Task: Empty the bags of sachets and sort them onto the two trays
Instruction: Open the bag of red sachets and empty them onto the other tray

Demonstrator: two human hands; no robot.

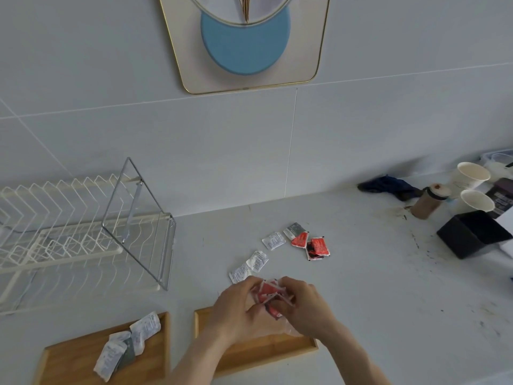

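My left hand [236, 307] and my right hand [302, 304] meet above the right wooden tray [277, 354], both gripping a bunch of red sachets [268, 294] in thin clear plastic. The left wooden tray [72, 359] holds three white sachets [130, 340]. Loose on the counter lie white sachets [258, 261] just beyond my hands. Farther back sit a grey sachet [294, 229] and red sachets [319, 245]. My forearms hide much of the right tray.
A white wire dish rack [55, 232] with a metal frame [138, 226] stands at the left. At the right are paper cups [472, 176], a brown lidded cup [429, 202], a black box [472, 234] and a dark blue cloth [388, 186]. The counter is stained near them.
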